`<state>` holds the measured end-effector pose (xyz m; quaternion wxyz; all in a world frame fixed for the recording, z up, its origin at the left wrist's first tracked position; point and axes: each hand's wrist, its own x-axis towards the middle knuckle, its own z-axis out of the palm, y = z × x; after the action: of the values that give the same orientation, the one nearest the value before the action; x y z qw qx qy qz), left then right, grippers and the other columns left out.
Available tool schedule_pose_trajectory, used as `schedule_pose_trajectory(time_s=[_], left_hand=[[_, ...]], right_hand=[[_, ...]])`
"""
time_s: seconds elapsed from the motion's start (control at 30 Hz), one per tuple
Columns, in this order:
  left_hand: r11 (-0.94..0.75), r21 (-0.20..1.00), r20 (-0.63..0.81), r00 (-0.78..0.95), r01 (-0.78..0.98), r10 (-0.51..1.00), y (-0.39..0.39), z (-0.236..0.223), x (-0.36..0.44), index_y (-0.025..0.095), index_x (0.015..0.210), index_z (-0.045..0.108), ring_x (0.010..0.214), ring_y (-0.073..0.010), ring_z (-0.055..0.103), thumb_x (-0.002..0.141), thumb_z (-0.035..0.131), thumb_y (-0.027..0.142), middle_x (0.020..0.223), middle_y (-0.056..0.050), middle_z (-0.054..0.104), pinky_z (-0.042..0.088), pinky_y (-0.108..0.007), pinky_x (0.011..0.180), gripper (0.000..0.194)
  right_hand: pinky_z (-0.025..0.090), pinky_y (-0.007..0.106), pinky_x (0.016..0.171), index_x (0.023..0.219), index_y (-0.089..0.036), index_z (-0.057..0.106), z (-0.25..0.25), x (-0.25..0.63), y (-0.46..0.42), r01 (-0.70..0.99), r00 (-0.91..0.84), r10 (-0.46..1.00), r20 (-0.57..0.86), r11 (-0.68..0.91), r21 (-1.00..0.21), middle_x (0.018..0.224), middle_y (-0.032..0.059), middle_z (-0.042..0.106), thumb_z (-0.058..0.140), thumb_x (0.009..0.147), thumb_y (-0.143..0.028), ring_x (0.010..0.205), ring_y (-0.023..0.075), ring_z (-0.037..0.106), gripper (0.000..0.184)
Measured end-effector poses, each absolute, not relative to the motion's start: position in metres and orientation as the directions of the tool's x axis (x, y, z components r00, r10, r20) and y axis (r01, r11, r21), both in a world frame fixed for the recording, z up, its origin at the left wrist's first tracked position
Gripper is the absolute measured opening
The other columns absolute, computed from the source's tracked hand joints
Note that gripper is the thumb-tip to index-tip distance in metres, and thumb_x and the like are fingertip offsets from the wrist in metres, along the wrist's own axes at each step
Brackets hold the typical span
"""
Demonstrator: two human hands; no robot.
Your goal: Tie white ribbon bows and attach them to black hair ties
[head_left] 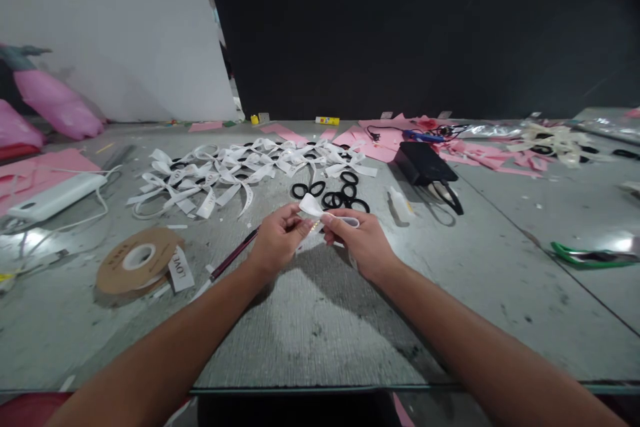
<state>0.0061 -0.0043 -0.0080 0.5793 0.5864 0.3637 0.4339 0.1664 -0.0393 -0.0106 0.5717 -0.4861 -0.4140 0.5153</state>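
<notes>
A white ribbon bow [311,205] is held between my two hands, just above the table in front of me. My left hand [278,240] pinches its left side between thumb and fingertips. With thumb and fingers closed, my right hand [361,243] grips the middle and right loop of the bow. Just beyond my fingers lie several black hair ties [345,195]. Further back is a heap of white ribbon bows [210,177], some with black hair ties and printed letters. A spool of ribbon [113,273] printed LOVE lies to the left, near a dark pen [234,253].
Right of my hands are a small white bottle [401,205], a black box [425,163] with a cable, and green-handled scissors [593,256]. Pink sheets [375,137] and a yellow tube [327,121] lie along the back. A white power strip [57,198] sits at left.
</notes>
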Motion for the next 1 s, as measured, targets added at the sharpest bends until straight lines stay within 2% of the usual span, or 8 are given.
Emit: schedule_pose_trajectory(time_s=[0.17,0.3,0.37,0.47,0.57,0.73,0.87,1.0], left_hand=[[-0.115,0.993,0.117,0.251,-0.020,0.961,-0.005,-0.007,0.003,0.014,0.108,0.069,0.052,-0.0077,0.045,0.076,0.071,0.034,0.063,0.003,0.058,0.035,-0.021,0.050,0.038],[-0.169,0.979,0.112,0.395,0.113,0.912,-0.008,-0.006,0.000,0.015,0.109,0.070,0.054,-0.0098,0.047,0.078,0.069,0.033,0.062,0.002,0.059,0.038,-0.023,0.054,0.036],[-0.205,0.964,0.101,0.479,0.171,0.872,-0.010,-0.003,-0.001,0.016,0.104,0.072,0.062,-0.0138,0.055,0.076,0.071,0.033,0.072,-0.003,0.066,0.044,-0.027,0.061,0.032],[-0.171,0.979,0.088,0.527,0.110,0.845,-0.012,0.002,-0.001,0.016,0.105,0.072,0.082,-0.0203,0.063,0.078,0.068,0.036,0.093,-0.009,0.072,0.049,-0.032,0.074,0.035],[-0.078,0.995,0.039,0.474,0.064,0.880,-0.012,0.002,0.001,0.014,0.103,0.073,0.068,-0.0174,0.060,0.076,0.069,0.041,0.074,-0.006,0.069,0.046,-0.029,0.064,0.039],[-0.043,0.998,0.026,0.331,0.045,0.943,-0.010,-0.005,0.003,0.014,0.080,0.073,0.045,-0.0082,0.037,0.074,0.072,0.044,0.049,0.004,0.047,0.028,-0.023,0.045,0.030],[0.031,0.999,-0.018,0.322,-0.037,0.947,-0.009,-0.009,0.004,0.015,0.061,0.060,0.039,-0.0053,0.028,0.075,0.071,0.050,0.043,0.007,0.037,0.021,-0.022,0.041,0.039],[0.071,0.996,-0.054,0.259,-0.057,0.964,-0.008,-0.010,0.007,0.018,0.054,0.048,0.034,-0.0051,0.028,0.073,0.070,0.057,0.037,0.009,0.032,0.022,-0.022,0.037,0.049]], right_hand=[[0.046,0.028,0.056,0.080,-0.015,0.072,-0.005,0.167,-0.037,-0.258,0.207,0.978,0.020,0.074,-0.963,0.064,-0.0005,0.062,0.081,0.069,-0.040,0.055,0.0102,0.054,0.028],[0.042,0.027,0.054,0.080,-0.015,0.072,-0.002,0.169,-0.039,-0.177,0.175,0.984,0.029,0.061,-0.982,0.059,-0.0008,0.061,0.080,0.071,-0.041,0.054,0.0106,0.053,0.029],[0.039,0.026,0.052,0.082,-0.015,0.072,-0.001,0.169,-0.041,-0.095,0.130,0.991,0.020,0.032,-0.995,0.056,-0.0017,0.060,0.079,0.071,-0.042,0.052,0.0105,0.051,0.030],[0.037,0.025,0.049,0.088,-0.017,0.071,0.001,0.167,-0.045,-0.002,0.058,0.998,0.038,0.038,-0.999,0.062,-0.0021,0.062,0.078,0.071,-0.041,0.050,0.0093,0.048,0.030],[0.037,0.023,0.045,0.097,-0.020,0.063,0.005,0.165,-0.050,-0.015,-0.002,0.999,0.038,0.038,-0.999,0.072,-0.0017,0.065,0.078,0.071,-0.036,0.050,0.0091,0.051,0.034],[0.033,0.021,0.039,0.117,-0.024,0.048,0.004,0.166,-0.050,-0.225,-0.104,0.994,0.014,-0.010,-0.974,0.063,-0.0060,0.063,0.071,0.077,-0.037,0.045,0.0099,0.049,0.048],[0.030,0.020,0.039,0.113,-0.023,0.048,0.001,0.165,-0.046,-0.212,-0.042,0.999,0.027,0.017,-0.977,0.071,-0.0051,0.067,0.073,0.076,-0.038,0.043,0.0066,0.046,0.046],[0.038,0.022,0.045,0.104,-0.022,0.050,0.002,0.162,-0.047,-0.126,-0.048,0.998,0.050,0.044,-0.991,0.070,-0.0049,0.066,0.074,0.074,-0.034,0.047,0.0083,0.052,0.041]])
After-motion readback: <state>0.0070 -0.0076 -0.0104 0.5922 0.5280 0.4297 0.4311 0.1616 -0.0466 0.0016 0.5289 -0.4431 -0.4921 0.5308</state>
